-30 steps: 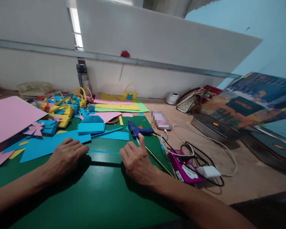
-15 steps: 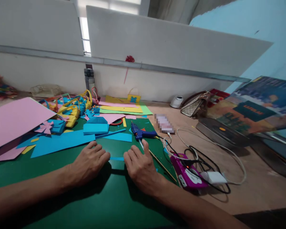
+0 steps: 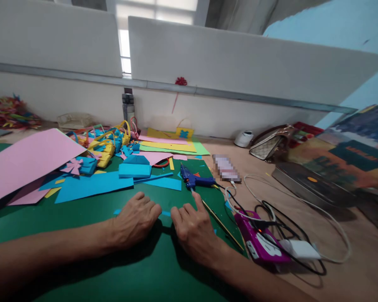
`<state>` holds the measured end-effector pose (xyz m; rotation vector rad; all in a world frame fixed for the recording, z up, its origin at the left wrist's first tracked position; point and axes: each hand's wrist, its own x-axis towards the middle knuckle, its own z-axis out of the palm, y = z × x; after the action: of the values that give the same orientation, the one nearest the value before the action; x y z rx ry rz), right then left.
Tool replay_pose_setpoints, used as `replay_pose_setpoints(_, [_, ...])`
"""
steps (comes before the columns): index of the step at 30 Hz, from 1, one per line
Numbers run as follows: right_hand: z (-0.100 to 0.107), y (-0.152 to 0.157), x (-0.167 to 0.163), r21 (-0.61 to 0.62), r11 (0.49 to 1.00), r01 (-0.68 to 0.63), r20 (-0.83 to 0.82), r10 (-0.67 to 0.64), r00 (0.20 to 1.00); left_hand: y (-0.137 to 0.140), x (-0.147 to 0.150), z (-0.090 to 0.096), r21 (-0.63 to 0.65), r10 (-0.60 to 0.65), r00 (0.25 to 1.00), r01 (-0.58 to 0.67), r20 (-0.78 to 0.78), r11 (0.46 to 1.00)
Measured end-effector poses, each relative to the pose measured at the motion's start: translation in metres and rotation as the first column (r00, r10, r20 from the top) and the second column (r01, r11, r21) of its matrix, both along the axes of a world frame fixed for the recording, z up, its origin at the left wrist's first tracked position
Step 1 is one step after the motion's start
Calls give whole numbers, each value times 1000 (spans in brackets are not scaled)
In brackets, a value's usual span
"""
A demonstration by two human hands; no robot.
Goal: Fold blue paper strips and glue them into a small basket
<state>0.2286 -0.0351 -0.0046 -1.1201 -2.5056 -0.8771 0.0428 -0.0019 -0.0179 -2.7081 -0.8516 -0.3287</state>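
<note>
A narrow blue paper strip (image 3: 166,213) stretches between my two hands, just above the green mat (image 3: 129,268). My left hand (image 3: 138,216) is closed on the strip, and a short end of it sticks out to the left. Fingers curled, my right hand (image 3: 192,228) grips the other end, its thumb pointing up. Both hands' fingertips are hidden from view. Beyond the right thumb lies a blue glue gun (image 3: 195,179). A folded blue paper piece (image 3: 135,170) rests on a blue sheet (image 3: 94,186) past my left hand.
Small blue and yellow paper bags (image 3: 102,151) crowd the back left beside a large pink sheet (image 3: 34,161). To the right are a thin stick (image 3: 223,226), a purple power socket (image 3: 261,241) with tangled cables, a phone (image 3: 226,168) and a dark case (image 3: 311,186).
My left hand has shifted right and slightly down, nearer my right hand, and a strip end now shows on its left. The camera view has turned a little left.
</note>
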Motion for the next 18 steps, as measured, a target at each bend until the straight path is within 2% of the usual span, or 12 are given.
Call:
replay_pose_setpoints(8, [2,4,4,34,999,-22,-61,25,998,8,-41,-7,-51,43,999,-42,17,998])
replay_pose_setpoints(11, [2,8,6,31,999,-16,-92,18,996,11,-54,-8,-108,80,996,-75,46,991])
replay_pose_setpoints(15, [3,13,7,-20,1000,-8,-123,6,992,11,-61,-3,-231,108,978,-65,180,971])
replay_pose_setpoints(18, [4,14,6,-29,999,-29,-135,25,991,10,-57,-1,-244,83,976,-32,201,969])
